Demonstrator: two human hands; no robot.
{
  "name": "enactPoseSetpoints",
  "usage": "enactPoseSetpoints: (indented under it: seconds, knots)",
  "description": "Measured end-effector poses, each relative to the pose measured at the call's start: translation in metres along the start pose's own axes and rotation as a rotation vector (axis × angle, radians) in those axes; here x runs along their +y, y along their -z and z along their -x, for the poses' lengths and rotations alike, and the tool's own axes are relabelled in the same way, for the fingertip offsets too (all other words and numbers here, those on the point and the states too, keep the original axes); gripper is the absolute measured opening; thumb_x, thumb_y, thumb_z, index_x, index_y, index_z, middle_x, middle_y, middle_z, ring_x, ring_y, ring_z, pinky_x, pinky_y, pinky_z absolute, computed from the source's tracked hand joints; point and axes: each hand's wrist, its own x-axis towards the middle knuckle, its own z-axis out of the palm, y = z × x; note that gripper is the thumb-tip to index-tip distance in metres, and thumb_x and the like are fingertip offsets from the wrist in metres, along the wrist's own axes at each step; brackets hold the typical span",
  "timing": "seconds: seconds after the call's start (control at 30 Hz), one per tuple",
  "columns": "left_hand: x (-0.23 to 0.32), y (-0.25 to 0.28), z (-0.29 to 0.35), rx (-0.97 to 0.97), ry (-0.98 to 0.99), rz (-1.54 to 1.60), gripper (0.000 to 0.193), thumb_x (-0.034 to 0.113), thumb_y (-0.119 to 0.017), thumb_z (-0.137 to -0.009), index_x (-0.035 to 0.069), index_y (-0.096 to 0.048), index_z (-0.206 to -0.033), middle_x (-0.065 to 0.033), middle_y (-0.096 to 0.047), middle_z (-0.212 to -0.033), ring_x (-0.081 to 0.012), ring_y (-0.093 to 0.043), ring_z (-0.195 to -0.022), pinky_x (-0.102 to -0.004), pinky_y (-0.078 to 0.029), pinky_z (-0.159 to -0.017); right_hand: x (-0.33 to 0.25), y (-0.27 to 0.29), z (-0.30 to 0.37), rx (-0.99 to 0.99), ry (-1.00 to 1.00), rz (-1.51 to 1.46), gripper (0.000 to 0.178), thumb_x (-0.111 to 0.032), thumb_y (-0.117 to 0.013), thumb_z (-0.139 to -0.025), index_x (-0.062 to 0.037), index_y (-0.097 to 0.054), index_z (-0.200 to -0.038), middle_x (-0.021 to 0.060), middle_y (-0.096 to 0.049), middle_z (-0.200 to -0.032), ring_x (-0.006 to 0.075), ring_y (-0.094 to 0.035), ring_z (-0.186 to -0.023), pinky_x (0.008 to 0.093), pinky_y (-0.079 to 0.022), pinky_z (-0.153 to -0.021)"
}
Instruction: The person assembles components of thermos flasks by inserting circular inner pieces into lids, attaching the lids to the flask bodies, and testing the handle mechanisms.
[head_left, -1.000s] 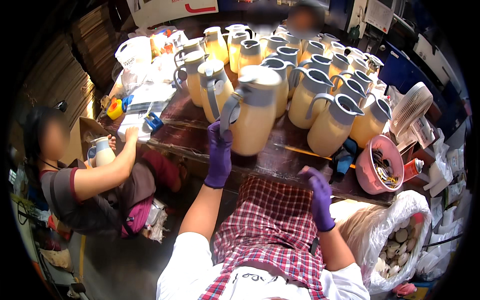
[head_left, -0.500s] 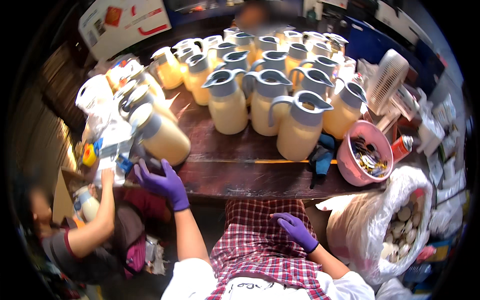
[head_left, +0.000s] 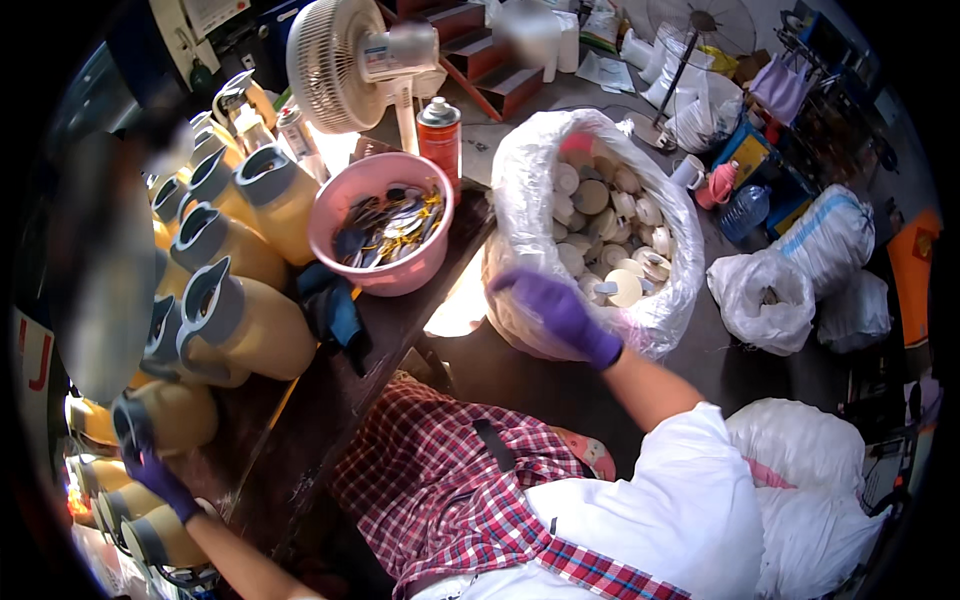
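My left hand (head_left: 160, 478), in a purple glove, is at the grey collar of a cream jug (head_left: 178, 418) on the table's left part. Its fingers are small and partly hidden, so whether they grip the jug is unclear. My right hand (head_left: 560, 312), also purple-gloved, hovers over the near-left side of a big plastic-lined sack (head_left: 675, 235). Its fingers reach out loosely with nothing visible in them. Inside the sack lie many round, pale lids (head_left: 595, 197). More cream jugs with grey spouts (head_left: 255, 325) crowd the table beyond my left hand.
A pink bin (head_left: 400, 278) of small dark and yellow parts stands at the table edge, with a blue-black cloth item (head_left: 335, 312) beside it. Behind are a red spray can (head_left: 438, 140) and a white fan (head_left: 335, 65). White sacks (head_left: 800, 450) sit on the floor at right.
My view has swung right toward the sack. My right hand has risen from my apron to the sack's side. My left hand is now against a jug.
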Motion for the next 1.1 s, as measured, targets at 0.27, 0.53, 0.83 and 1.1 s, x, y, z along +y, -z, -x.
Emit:
enactPoseSetpoints:
  seconds: [0.27, 0.53, 0.83, 1.1]
  knots:
    - [0.116, 0.061, 0.103, -0.264, -0.034, -0.008, 0.03, 0.025, -0.047, -0.111, 0.002, -0.056, -0.127, -0.0081, -0.056, -0.129, -0.0196, -0.053, -0.112, -0.0329, -0.041, -0.101, 0.041, 0.207, -0.104, 0.775, 0.405, 0.5, 0.034, 0.001, -0.05, -0.095, -0.0002, -0.065, -0.125, 0.0082, -0.07, -0.114, 0.0159, -0.066, -0.106, 0.0282, -0.05, -0.096]
    - [0.144, 0.053, 0.136, 0.034, -0.328, -0.32, 0.019, 0.009, -0.048, -0.104, 0.001, -0.065, -0.108, -0.0125, -0.07, -0.108, -0.0282, -0.067, -0.101, -0.0354, -0.048, -0.096, -0.034, -0.042, -0.152, -0.358, 0.568, 0.676, 0.027, -0.002, -0.056, -0.095, -0.0027, -0.071, -0.118, 0.0132, -0.07, -0.116, 0.0251, -0.067, -0.109, 0.0343, -0.05, -0.098]
    - [0.189, 0.035, 0.155, -0.071, -0.061, 0.053, 0.046, 0.026, -0.04, -0.111, -0.005, -0.048, -0.144, -0.0168, -0.054, -0.145, -0.0263, -0.05, -0.137, -0.0388, -0.04, -0.113, 0.043, -0.141, -0.258, -0.729, -0.011, 1.826, 0.037, -0.038, -0.063, -0.087, -0.0151, -0.079, -0.111, 0.016, -0.076, -0.113, 0.0329, -0.073, -0.105, 0.049, -0.054, -0.09]
    - [0.31, 0.031, 0.303, -0.396, 0.611, 0.639, 0.031, 0.017, -0.049, -0.106, -0.004, -0.065, -0.121, -0.0132, -0.069, -0.119, -0.0217, -0.064, -0.109, -0.0345, -0.048, -0.102, -0.004, -0.113, -0.236, -0.301, 0.031, 0.527, 0.033, -0.027, -0.06, -0.102, 0.0012, -0.069, -0.116, 0.0109, -0.075, -0.097, 0.0213, -0.072, -0.087, 0.0318, -0.056, -0.08]
